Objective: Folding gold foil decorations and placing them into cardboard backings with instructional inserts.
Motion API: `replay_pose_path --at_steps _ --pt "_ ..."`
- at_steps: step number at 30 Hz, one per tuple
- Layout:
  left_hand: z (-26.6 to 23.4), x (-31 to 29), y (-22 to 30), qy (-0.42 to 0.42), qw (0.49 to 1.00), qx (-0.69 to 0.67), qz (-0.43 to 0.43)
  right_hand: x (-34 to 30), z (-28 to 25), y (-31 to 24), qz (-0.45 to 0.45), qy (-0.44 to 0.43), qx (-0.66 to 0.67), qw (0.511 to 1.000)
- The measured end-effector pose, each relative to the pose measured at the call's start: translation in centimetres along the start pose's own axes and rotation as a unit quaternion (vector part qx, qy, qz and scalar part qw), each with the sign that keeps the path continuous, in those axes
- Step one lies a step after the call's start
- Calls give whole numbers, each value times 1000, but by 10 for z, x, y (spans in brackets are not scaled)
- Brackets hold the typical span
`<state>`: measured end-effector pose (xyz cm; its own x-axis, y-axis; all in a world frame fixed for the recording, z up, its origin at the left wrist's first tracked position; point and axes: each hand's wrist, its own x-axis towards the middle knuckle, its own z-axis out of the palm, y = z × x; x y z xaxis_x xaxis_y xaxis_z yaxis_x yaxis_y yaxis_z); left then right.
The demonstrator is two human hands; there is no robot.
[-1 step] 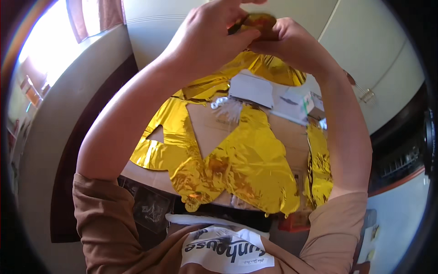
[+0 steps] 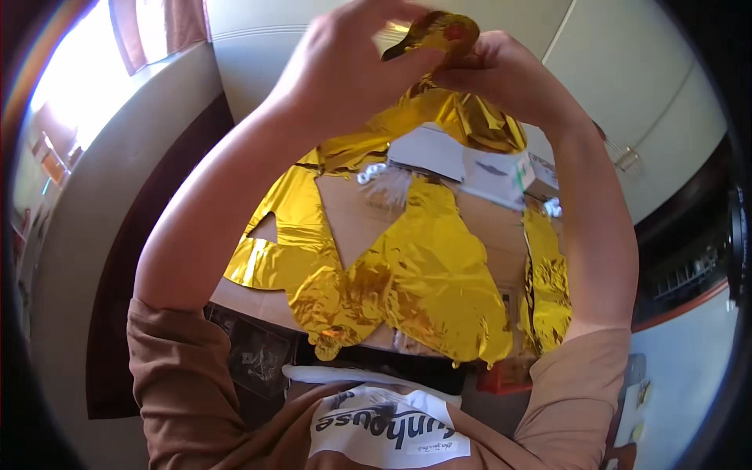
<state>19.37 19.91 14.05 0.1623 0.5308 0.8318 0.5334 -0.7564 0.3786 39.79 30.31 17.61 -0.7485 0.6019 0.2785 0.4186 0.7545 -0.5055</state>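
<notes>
Above the tabletop [image 2: 360, 211], a rumpled piece of gold foil [image 2: 453, 30] hung between your two hands. Your right grip [image 2: 501, 74] was closed on its right edge; your left grip [image 2: 352, 59] lay across its left side, thumb against it, too blurred to tell whether it pinched. The foil probably weighed next to nothing, limp and slick, apt to crease or tear under a hard pull. The gathered edge beside your right grip seemed the surest place to take hold, gently and flat-fingered. It shone mirror-bright, rounded at the top, with reddish and dark reflections. Below your grips, wrinkled gold sheets [image 2: 439, 274] lay spread beside a white card [image 2: 427, 153]; whether they joined the held piece was hidden.
</notes>
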Motion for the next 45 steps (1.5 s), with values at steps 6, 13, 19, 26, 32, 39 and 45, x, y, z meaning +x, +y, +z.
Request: replay_pose_path --at_steps 6,13,19,26,32,39,45 --pt "42 -105 -34 -59 771 -546 -322 -73 -40 29 79 104 -25 991" --pt "156 -123 -69 -79 462 -664 -582 -168 -2 -24 -260 123 -384 877" --pt "207 -52 -85 -97 585 -468 -655 -248 48 -31 -209 95 -378 897" --pt "251 -144 -195 -169 839 -267 -443 -300 164 72 -105 88 -327 935" --pt "211 -183 -160 -96 926 -37 -362 -314 214 91 -66 89 -298 948" --pt "161 -203 -118 -241 913 -16 -329 -301 223 85 -91 94 -298 945" --pt "161 -209 -121 -256 919 -15 -298 -295 223 87 -76 83 -306 945"
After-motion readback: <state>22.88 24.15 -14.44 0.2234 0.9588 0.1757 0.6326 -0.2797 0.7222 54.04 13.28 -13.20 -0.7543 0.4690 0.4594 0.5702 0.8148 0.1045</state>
